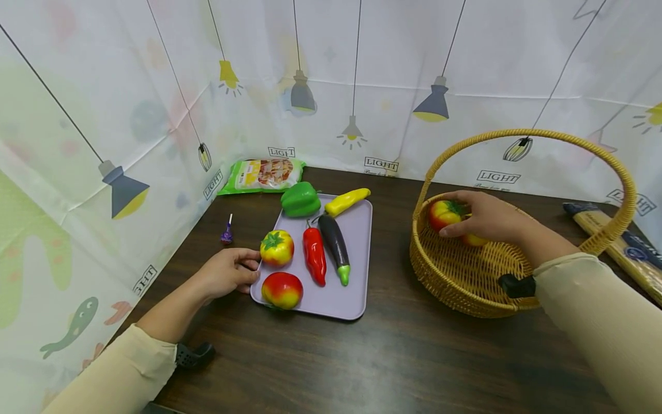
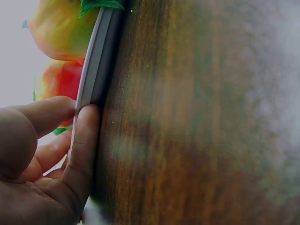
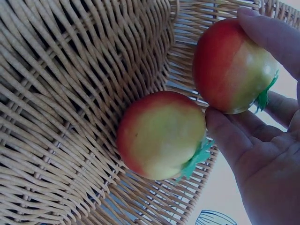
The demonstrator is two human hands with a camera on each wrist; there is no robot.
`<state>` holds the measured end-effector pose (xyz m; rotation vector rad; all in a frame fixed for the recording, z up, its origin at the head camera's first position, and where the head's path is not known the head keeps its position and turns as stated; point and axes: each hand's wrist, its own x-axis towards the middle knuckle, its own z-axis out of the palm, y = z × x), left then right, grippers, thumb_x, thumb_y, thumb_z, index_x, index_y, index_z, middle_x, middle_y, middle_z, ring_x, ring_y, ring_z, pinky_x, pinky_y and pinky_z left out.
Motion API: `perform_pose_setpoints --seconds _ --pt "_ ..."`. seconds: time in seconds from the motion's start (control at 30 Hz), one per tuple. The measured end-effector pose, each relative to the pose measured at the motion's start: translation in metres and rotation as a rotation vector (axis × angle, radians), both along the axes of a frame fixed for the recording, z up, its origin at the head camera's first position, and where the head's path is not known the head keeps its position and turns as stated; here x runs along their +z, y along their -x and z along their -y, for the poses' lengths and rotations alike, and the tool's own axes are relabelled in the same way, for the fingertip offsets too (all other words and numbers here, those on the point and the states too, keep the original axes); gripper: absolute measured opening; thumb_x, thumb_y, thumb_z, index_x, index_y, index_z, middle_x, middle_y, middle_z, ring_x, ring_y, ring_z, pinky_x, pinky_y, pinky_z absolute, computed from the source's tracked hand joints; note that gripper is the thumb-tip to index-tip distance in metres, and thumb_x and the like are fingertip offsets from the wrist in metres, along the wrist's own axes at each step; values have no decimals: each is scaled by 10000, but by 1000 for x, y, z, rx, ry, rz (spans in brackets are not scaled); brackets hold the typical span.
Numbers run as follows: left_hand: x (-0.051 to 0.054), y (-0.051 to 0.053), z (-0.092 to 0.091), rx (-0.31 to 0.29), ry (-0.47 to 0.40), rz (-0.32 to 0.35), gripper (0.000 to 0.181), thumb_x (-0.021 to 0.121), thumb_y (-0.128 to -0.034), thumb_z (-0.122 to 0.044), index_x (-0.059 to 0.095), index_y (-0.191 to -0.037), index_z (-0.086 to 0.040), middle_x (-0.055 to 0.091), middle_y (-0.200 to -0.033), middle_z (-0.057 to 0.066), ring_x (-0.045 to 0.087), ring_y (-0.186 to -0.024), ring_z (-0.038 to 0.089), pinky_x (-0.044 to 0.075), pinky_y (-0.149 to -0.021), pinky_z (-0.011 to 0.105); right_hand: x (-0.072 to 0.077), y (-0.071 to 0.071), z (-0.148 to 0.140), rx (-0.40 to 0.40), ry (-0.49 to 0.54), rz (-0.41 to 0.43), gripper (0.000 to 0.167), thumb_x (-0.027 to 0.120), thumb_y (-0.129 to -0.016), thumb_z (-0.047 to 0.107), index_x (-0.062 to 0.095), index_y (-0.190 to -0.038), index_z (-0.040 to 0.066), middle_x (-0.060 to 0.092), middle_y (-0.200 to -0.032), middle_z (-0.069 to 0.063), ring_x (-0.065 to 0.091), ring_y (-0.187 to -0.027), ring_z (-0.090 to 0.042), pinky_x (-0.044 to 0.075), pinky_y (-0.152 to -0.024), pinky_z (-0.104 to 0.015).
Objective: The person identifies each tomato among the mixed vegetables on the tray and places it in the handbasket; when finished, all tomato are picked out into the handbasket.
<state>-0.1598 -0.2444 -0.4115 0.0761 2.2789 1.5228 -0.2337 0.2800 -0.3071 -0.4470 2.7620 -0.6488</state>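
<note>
- Inside the basket [image 1: 445, 286], toward its far left, the right hand [image 1: 488, 215] holds a red-and-yellow tomato [image 3: 225, 65], thumb and fingers about as wide as the fruit.
- Farther left, at the left edge of the lilac tray [image 1: 338, 302], the left hand [image 1: 230, 272] pinches the rim narrowly, apparently to steady it.
- Step in hand, as I judge it: setting the held fruit down beside a second tomato [image 3: 159, 136]; this moment alone cannot settle whether it is going in or coming out.
- If it is going in, the next move calls for resting it on the weave, then spreading the fingers without nudging its neighbour.
- Along the tray's left side lie a far tomato [image 1: 277, 248] and a near tomato [image 1: 282, 290]; right of them, a red pepper [image 1: 314, 256] and an eggplant [image 1: 333, 241].
- From the right wrist, the second tomato shows nearly whole, leaf included; the head view mostly hides it behind the right hand.
- From the left wrist, the thumb and a finger show on opposite sides of the rim, unclear from the head.
- Only the head view takes in the lollipop [image 1: 226, 234] on the desk [image 1: 393, 356], left of the tray.
</note>
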Motion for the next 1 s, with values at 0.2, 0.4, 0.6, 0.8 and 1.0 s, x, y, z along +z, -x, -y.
perform_pose_setpoints --seconds 0.2,0.4,0.6,0.8,1.0 --pt "1 -1 0 -6 -4 -8 522 701 -934 -3 506 -1409 89 578 -1137 197 643 -859 229 617 -728 357 -4 2 4 15 -28 -38 900 810 -838 514 425 -1525 80 517 -1371 -247 492 -1127 -408 423 -940 -599" --pt "1 -1 1 -20 -12 -28 512 693 -935 7 505 -1401 105 577 -1128 200 644 -849 221 618 -717 357 -6 4 10 51 -29 -62 847 838 -834 448 467 -1505 90 537 -1347 -213 509 -1102 -371 439 -927 -550" --pt "0 -1 1 -18 -8 -32 511 692 -938 5 507 -1405 100 577 -1132 200 641 -846 222 617 -715 356 -8 7 14 81 -65 -47 846 849 -831 418 474 -1488 39 529 -1350 -228 519 -1110 -381 449 -944 -581" --pt "-1 -1 1 -17 -13 -34 511 690 -938 8 506 -1405 102 576 -1130 198 639 -843 221 617 -710 356 -13 5 19 104 -143 -62 844 857 -827 373 482 -1451 -53 568 -1319 -262 563 -1099 -383 461 -940 -580" --pt "-1 -1 1 -15 -10 -39 508 694 -934 2 513 -1400 97 582 -1131 198 641 -841 222 617 -709 358 -18 6 21 117 -172 -71 843 865 -815 372 493 -1442 -50 595 -1283 -239 574 -1076 -371 466 -930 -573"
